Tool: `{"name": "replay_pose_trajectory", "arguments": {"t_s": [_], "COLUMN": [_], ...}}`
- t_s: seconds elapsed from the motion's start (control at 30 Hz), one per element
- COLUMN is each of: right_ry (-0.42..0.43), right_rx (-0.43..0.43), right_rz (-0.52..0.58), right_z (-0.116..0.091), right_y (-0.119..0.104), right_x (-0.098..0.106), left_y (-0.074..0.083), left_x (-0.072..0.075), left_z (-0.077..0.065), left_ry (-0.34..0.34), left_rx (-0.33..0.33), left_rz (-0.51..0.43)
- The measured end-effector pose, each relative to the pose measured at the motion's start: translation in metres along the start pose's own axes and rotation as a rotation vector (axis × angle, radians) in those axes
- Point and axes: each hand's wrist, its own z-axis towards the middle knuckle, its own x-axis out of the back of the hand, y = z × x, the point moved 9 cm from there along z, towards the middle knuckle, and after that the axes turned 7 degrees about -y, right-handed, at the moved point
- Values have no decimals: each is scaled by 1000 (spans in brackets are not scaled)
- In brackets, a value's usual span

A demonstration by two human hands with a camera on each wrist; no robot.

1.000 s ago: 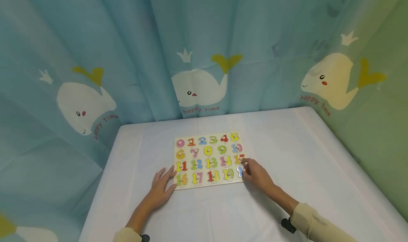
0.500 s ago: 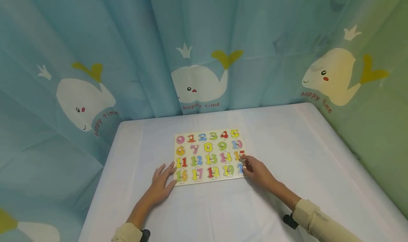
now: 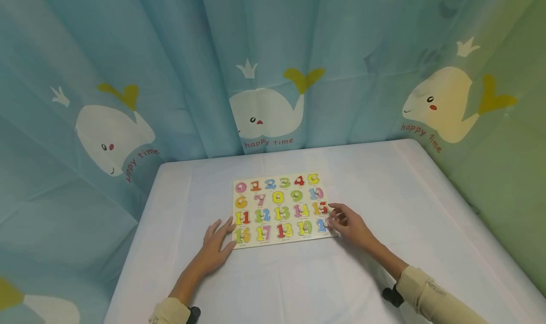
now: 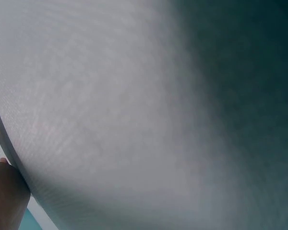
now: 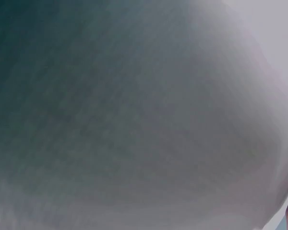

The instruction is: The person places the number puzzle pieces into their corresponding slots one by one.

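A cream number puzzle board (image 3: 274, 239) lies flat on the table in the head view. Its colourful knobbed pieces, 0 to 20, sit in rows. My left hand (image 3: 213, 252) rests with spread fingers at the board's left edge, beside the 11 piece (image 3: 242, 217) and the 16 piece (image 3: 242, 236). At the lower right corner is my right hand (image 3: 353, 228), its fingers loosely bent and nothing seen held. Its thumb partly covers the number 20 piece (image 3: 322, 225); whether it touches cannot be told. The 15 piece (image 3: 320, 208) lies just left of the index finger.
A white cloth (image 3: 273, 286) covers the table. Behind it hangs a blue curtain (image 3: 179, 101) with whale prints, turning green at the right. Both wrist views show mostly blurred cloth, with only a sliver of hand at the edge.
My right hand has drawn back slightly to the right, and more of the 20 and 15 pieces shows. The left hand stays at the board's left edge. The head view has tilted slightly.
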Motion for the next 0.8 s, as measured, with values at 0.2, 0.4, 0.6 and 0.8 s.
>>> {"name": "replay_pose_trajectory", "arguments": {"t_s": [0.2,0.4,0.6,0.8], "right_ry": [54,83,101,117], "right_rx": [18,25,5,10], "right_rz": [-37,-27,-38,-51], "right_z": [-4,-8,-13,-18], "right_y": [0,2,6,4], "right_x": [12,19,24,31], "left_y": [3,4,0,0], "left_x": [2,5,3,1], "left_z": [-1,-2,0,1], "left_ry": [-3,-2,-18,-19], "left_rx": [-1,-25,-27,-21], "left_rz": [-20,-15,-12,-13]}}
